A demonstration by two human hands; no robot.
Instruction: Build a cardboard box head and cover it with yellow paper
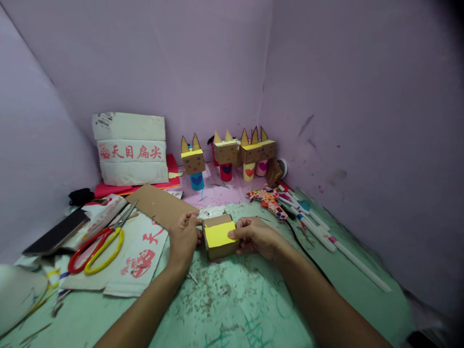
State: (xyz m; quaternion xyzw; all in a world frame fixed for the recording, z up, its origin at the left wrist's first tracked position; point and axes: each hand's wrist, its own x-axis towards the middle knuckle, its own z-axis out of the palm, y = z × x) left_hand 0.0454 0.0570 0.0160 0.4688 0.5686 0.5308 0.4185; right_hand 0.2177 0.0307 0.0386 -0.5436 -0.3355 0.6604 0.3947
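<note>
A small brown cardboard box (223,250) with a yellow paper piece (217,235) on its upper face is between my hands, low over the green table. My right hand (255,237) grips its right side, thumb on the yellow paper and fingers curled beneath. At the box's left side is my left hand (185,236), fingers bent in; what those fingertips grip is hidden. Beyond the box stand several cardboard animal figures, among them one with a blue body (196,181) and one with a red body (225,172).
Red-and-yellow-handled scissors (118,227) lie on printed cardboard (123,266) at left, beside a brown cardboard sheet (159,205). A patterned glue gun (270,200) with a black cord and several white markers (315,229) lie right. A white printed carton (132,150) leans against the wall.
</note>
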